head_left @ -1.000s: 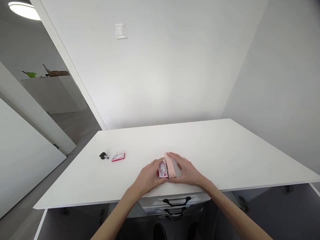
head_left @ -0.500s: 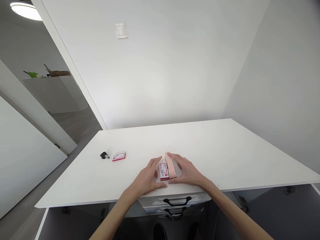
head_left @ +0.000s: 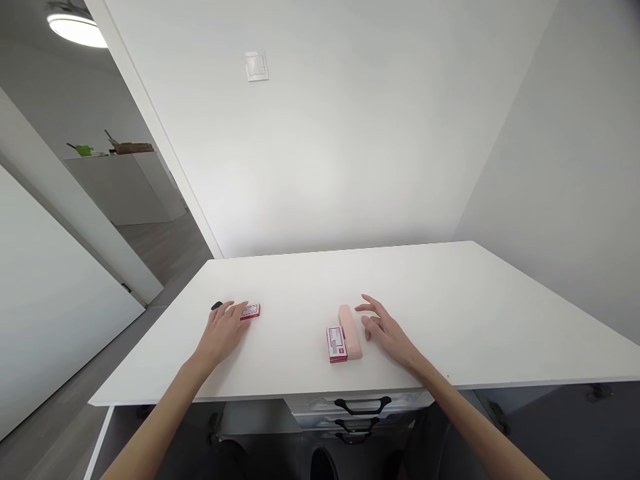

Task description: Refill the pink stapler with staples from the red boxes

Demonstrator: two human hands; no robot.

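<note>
My left hand (head_left: 223, 331) reaches over the back left of the white tabletop (head_left: 300, 287), fingers stretched and apart. Its fingertips lie at a small red-and-white box (head_left: 251, 311) and partly cover it. A small black object (head_left: 217, 305) shows just beyond the fingers, mostly hidden. Near the front edge, a second red-and-white box (head_left: 337, 343) lies flat against a long, rounded pink object (head_left: 351, 332) that resembles a stapler. My right hand (head_left: 384, 330) hovers just right of the pink object with loosely bent fingers, holding nothing.
Below the tabletop's front edge are drawers with black handles (head_left: 363, 405) and an open cabinet door (head_left: 555, 420) at the right. A wall with a light switch (head_left: 257, 66) rises behind. At the left is a doorway with a white door (head_left: 55, 300).
My left hand has left the near box and moved left to the far box and black object. My right hand has drawn off the pink object, which stays beside the near box.
</note>
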